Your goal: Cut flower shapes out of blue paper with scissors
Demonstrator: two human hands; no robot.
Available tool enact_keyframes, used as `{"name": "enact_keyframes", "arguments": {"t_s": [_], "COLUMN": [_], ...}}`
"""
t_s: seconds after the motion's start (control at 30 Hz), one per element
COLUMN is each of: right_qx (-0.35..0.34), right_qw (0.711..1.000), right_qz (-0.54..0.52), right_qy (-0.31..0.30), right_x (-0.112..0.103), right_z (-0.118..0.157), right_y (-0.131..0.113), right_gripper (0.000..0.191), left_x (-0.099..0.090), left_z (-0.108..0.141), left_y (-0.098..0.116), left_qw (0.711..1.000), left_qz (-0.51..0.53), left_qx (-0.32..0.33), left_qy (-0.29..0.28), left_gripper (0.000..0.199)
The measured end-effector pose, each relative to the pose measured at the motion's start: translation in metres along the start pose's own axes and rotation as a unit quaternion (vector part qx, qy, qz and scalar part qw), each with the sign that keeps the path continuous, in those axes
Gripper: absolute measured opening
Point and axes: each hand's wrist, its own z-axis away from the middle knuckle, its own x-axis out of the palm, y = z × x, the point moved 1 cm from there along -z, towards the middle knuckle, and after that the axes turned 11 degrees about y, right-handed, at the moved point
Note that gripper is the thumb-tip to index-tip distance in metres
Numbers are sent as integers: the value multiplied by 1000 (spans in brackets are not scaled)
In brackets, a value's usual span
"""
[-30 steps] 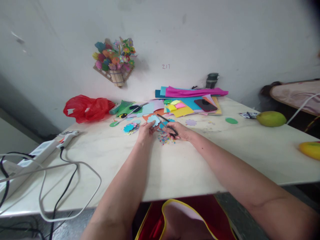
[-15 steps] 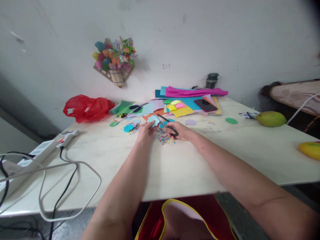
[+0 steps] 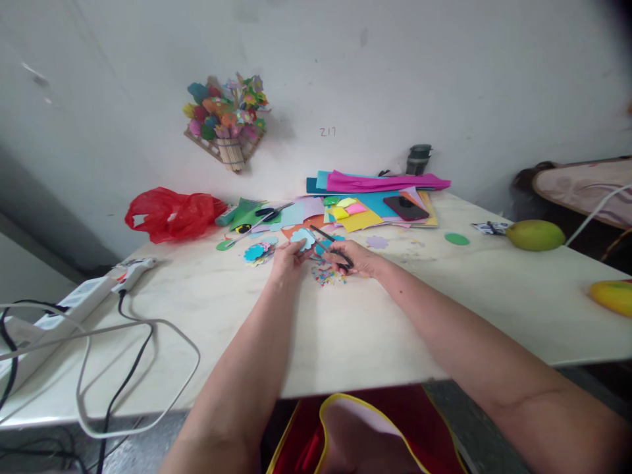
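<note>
My left hand (image 3: 288,259) pinches a light blue paper flower (image 3: 302,239) with a scalloped edge, held just above the table. My right hand (image 3: 358,258) grips a pair of black-handled scissors (image 3: 342,257). Their blades are parted and point left, with one at the flower's right edge. Small coloured paper scraps (image 3: 328,274) lie in a heap below the hands. To the left rests a stack of cut paper flowers (image 3: 255,252), a blue one on top. A lilac paper flower (image 3: 378,242) lies flat to the right.
Coloured paper sheets (image 3: 363,219) spread along the back, with a phone (image 3: 405,208) on them. A second pair of scissors (image 3: 269,213) and a red plastic bag (image 3: 172,214) lie at back left. A power strip (image 3: 74,303) with cables is on the left, a green mango (image 3: 536,235) on the right.
Hardly anything differs. Both hands, the light blue flower and the scissors stay in nearly the same place, with the blades still parted at the flower's edge.
</note>
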Motion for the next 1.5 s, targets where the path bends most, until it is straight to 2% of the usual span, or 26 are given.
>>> {"name": "enact_keyframes", "arguments": {"t_s": [0.37, 0.77, 1.0, 1.17, 1.5], "right_qx": [-8, -25, -31, -39, -43], "right_qw": [999, 999, 999, 999, 999], "right_qz": [47, 31, 21, 18, 16], "right_qy": [-18, -28, -19, -15, 19], "right_x": [-10, -12, -11, -10, -5], "right_z": [2, 2, 1, -3, -6], "right_y": [-3, -2, 1, 6, 7], "right_gripper": [25, 27, 28, 26, 28], "left_x": [0, 2, 2, 2, 1], "left_z": [3, 7, 9, 8, 3], "left_y": [1, 3, 3, 2, -2], "left_qw": [1000, 999, 998, 996, 994], "left_qz": [-14, -23, -30, -45, -67], "left_qx": [-4, -10, -20, -3, 50], "left_qy": [-13, -41, -51, -74, -71], "left_gripper": [10, 10, 18, 16, 24]}}
